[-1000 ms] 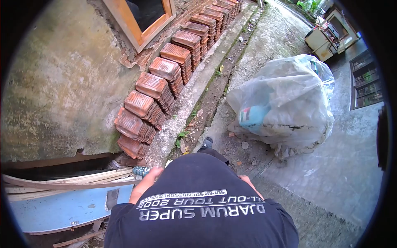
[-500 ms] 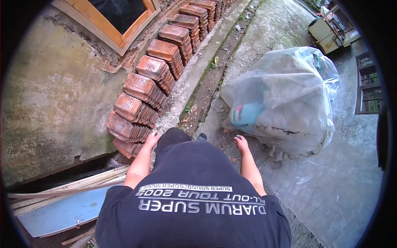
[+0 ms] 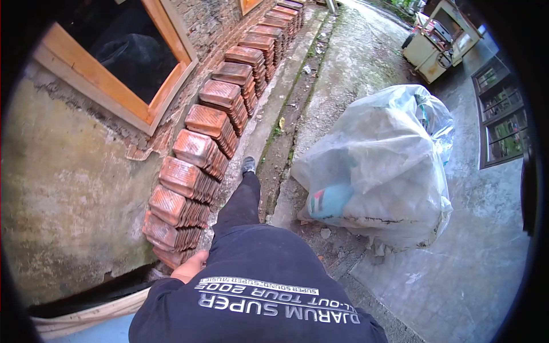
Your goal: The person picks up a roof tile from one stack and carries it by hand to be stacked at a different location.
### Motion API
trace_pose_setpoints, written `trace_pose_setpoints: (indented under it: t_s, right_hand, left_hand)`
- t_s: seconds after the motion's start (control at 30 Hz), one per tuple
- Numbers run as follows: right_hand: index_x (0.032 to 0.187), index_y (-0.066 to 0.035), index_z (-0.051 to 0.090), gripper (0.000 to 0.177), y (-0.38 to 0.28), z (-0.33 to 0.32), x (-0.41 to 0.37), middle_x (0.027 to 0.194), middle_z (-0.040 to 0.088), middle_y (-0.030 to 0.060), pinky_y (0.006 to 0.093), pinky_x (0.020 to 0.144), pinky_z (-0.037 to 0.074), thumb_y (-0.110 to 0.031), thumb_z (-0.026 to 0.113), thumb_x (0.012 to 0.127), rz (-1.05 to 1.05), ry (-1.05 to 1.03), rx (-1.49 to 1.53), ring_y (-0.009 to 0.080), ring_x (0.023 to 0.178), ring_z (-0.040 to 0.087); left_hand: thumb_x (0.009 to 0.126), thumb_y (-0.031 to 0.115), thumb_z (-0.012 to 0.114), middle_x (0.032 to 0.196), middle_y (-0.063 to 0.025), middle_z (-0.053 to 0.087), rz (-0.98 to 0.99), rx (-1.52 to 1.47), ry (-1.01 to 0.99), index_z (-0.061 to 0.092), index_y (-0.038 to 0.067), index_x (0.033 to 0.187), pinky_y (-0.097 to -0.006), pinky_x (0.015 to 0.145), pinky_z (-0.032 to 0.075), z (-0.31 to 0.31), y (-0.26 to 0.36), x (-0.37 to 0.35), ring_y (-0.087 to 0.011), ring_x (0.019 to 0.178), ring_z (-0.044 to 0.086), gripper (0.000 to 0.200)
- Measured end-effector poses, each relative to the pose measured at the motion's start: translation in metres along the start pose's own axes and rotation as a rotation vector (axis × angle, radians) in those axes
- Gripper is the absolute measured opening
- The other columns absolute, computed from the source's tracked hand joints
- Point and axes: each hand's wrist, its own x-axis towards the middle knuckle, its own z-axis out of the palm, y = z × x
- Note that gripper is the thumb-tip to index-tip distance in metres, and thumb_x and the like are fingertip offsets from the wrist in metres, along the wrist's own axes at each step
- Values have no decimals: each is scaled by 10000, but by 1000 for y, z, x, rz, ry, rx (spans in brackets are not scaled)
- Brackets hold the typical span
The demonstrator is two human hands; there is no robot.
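My left hand (image 3: 197,262) hangs low beside my body, close to the near end of a long row of stacked clay roof tiles (image 3: 189,147). Part of that arm and hand shows past my dark shirt (image 3: 269,268), but the fingers do not show clearly. My right hand is out of sight, hidden by my body. The reddish-brown tiles stand in tight, leaning stacks along the wall. One leg (image 3: 243,200) reaches forward, its shoe (image 3: 248,165) on the concrete strip beside the tiles.
A bulky heap under clear plastic sheeting (image 3: 389,166) stands on the right. Between it and the tiles runs a narrow dirt channel (image 3: 289,123). Left is a worn wall (image 3: 74,194) with a wooden window frame (image 3: 163,80). A pale cart (image 3: 434,51) stands far right.
I have stepped forward along the tile row, with one leg now stretched ahead. My right hand has gone out of view, and my left hand has dropped back beside my body.
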Motion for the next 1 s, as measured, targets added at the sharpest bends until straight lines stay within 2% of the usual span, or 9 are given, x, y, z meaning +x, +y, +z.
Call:
trace_pose_setpoints:
  t_s: [0.03, 0.17, 0.43, 0.5, 0.53, 0.6, 0.73, 0.8, 1.0]
  right_hand:
    - [669, -115, 583, 291, -8, -5, 5, 624, 528, 44, 336, 418, 345, -268, 544, 914, -80, 163, 4, 184, 450, 461]
    - [660, -135, 529, 274, -95, -108, 115, 587, 469, 8, 311, 399, 300, -214, 521, 922, 820, -105, 884, 149, 435, 417]
    - [627, -163, 414, 314, -232, -223, 378, 540, 375, -42, 274, 387, 230, -147, 501, 929, 930, 18, 1158, 95, 422, 327]
    - [931, -45, 607, 151, -211, -211, 437, 720, 584, 29, 307, 507, 407, -191, 600, 891, 1016, -116, 981, 147, 569, 503]
    - [1161, 6, 639, 349, -209, -216, 468, 858, 670, 60, 317, 580, 457, -190, 637, 872, 997, -140, 783, 165, 665, 561]
    - [1221, 4, 599, 422, -160, -190, 525, 940, 667, 80, 305, 646, 479, -204, 664, 860, 819, -72, 552, 166, 740, 588]
    - [1217, 6, 603, 401, -290, -350, 625, 1112, 660, 106, 293, 873, 476, -187, 663, 871, 855, 338, 908, 164, 1007, 608]
    - [1217, 5, 605, 395, -287, -351, 642, 1114, 658, 107, 289, 868, 477, -181, 656, 873, 795, 392, 904, 159, 1002, 607]
    - [1168, -29, 638, 335, -267, -320, 635, 871, 675, 66, 330, 709, 495, -216, 623, 890, 964, 115, 853, 176, 795, 625]
  left_hand:
    - [887, 364, 562, 1049, -140, 627, 19, 28, 14, 598, 75, 1228, -486, 786, 476, -11, 25, 10, -275, 958, 574, 448]
    - [886, 325, 583, 917, -89, 631, 157, 183, 93, 609, 74, 1221, -436, 688, 499, -42, 173, 2, -231, 794, 575, 419]
    - [842, 264, 656, 1134, -156, 674, 496, 258, 154, 582, -20, 1260, -323, 826, 512, -142, 398, 91, -225, 975, 647, 511]
    - [846, 269, 656, 1123, -156, 677, 487, 245, 42, 580, -18, 1262, -325, 811, 513, -163, 456, 80, -220, 951, 650, 511]
    - [848, 274, 657, 1111, -155, 679, 455, 201, -63, 578, -18, 1264, -326, 808, 513, -173, 481, 77, -217, 935, 651, 514]
    - [852, 282, 654, 1082, -149, 681, 369, 214, 31, 574, -17, 1273, -327, 812, 507, -190, 523, 74, -202, 905, 645, 522]
    - [834, 316, 651, 1200, -210, 640, 495, 568, 39, 579, -3, 1276, -357, 950, 468, -235, 593, 90, -298, 1109, 615, 550]
    - [831, 308, 643, 1187, -218, 643, 525, 653, 14, 597, -1, 1255, -360, 950, 472, -251, 635, 99, -307, 1097, 623, 526]
    - [872, 260, 632, 868, -61, 671, 503, 146, 29, 605, 29, 1238, -293, 593, 469, -237, 725, 93, -145, 702, 594, 434]
